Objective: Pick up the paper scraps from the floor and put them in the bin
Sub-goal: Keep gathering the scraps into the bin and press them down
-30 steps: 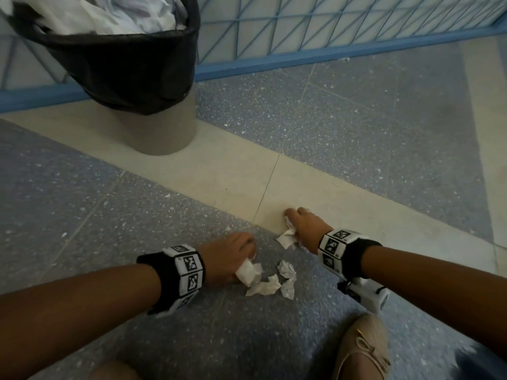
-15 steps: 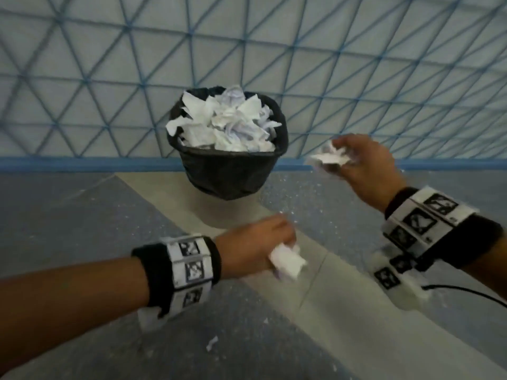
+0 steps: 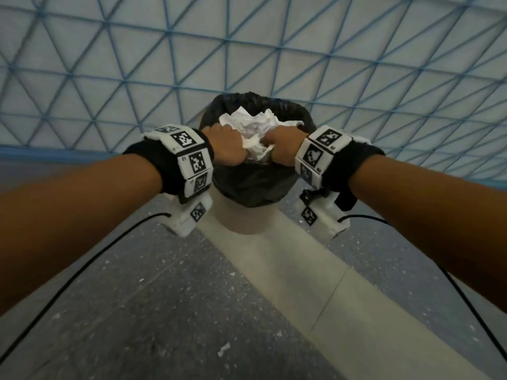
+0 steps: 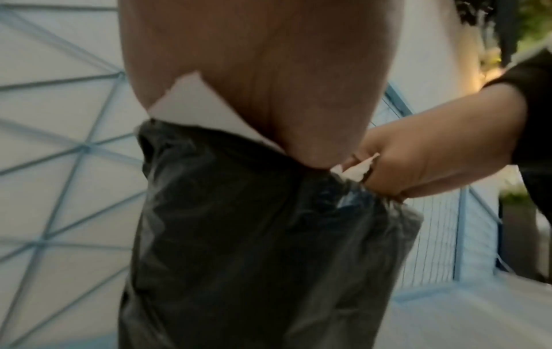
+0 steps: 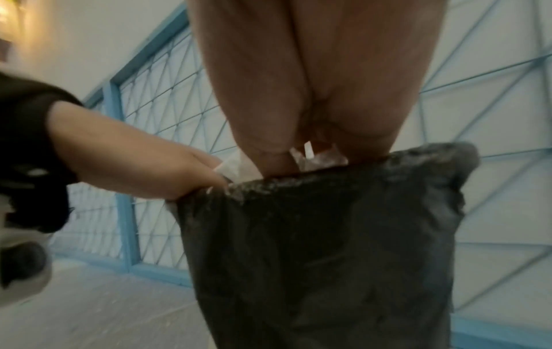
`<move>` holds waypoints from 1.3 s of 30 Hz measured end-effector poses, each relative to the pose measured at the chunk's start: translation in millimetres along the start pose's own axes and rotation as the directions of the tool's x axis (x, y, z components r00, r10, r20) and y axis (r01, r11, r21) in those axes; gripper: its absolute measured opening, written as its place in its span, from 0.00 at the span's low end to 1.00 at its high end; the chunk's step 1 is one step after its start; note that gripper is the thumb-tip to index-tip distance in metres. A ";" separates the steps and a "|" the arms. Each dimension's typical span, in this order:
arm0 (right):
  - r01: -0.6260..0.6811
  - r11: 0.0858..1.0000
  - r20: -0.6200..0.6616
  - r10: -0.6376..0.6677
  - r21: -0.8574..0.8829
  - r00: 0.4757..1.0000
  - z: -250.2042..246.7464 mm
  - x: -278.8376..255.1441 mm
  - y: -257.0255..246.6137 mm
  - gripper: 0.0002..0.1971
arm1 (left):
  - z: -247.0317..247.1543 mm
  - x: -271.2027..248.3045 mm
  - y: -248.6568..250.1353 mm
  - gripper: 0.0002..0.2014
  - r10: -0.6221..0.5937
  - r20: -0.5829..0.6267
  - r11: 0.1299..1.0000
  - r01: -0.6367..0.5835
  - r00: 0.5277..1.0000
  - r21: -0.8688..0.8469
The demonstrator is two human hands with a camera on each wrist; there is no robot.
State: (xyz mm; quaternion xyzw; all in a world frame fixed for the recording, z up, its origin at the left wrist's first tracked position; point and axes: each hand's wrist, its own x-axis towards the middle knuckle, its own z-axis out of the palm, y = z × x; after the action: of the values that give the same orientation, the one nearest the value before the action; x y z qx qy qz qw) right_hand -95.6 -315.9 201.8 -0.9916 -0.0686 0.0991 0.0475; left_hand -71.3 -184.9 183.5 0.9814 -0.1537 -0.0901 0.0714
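The bin (image 3: pixel 251 187), lined with a black bag, stands against the wall and is heaped with crumpled white paper (image 3: pixel 253 123). Both my hands are at its rim, over the heap. My left hand (image 3: pixel 231 146) has its fingers curled round a white paper scrap (image 4: pixel 194 111), pushed down at the bag's edge. My right hand (image 3: pixel 279 145) pinches another scrap (image 4: pixel 357 168) against the near rim. The fingertips of both hands are hidden in the paper. One small paper scrap (image 3: pixel 223 349) lies on the grey floor below my arms.
A wall (image 3: pixel 247 50) with a blue triangular grid stands right behind the bin. A beige floor strip (image 3: pixel 315 283) runs from the bin toward me between grey speckled tiles. Black cables (image 3: pixel 82 272) hang from both wrist units.
I have risen from the floor with scraps in both hands. Both hands moved forward and up to the bin and now press into its paper heap.
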 end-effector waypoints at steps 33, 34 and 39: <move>-0.081 0.989 0.048 0.076 0.122 0.996 4.7 -34.2 10.7 0.27 | -6.3 -1.8 31.1 0.20 0.113 -0.073 0.986 -0.121 0.991 -0.114; -0.089 0.989 0.044 0.084 0.121 0.995 4.5 -34.1 11.5 0.28 | -7.0 -2.9 30.2 0.23 0.102 -0.053 0.987 -0.108 0.993 -0.121; 0.015 0.999 -0.248 -0.006 0.033 0.969 4.5 -30.2 22.8 0.21 | -30.8 -9.3 15.9 0.22 0.089 -0.058 0.993 -0.093 0.994 -0.078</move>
State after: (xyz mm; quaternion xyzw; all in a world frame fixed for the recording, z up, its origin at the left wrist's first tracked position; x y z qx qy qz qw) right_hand -123.0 -342.4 200.6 -0.9948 -0.0658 -0.0248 0.0735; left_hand -78.5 -193.5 217.6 0.9717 -0.1926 -0.0664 0.1193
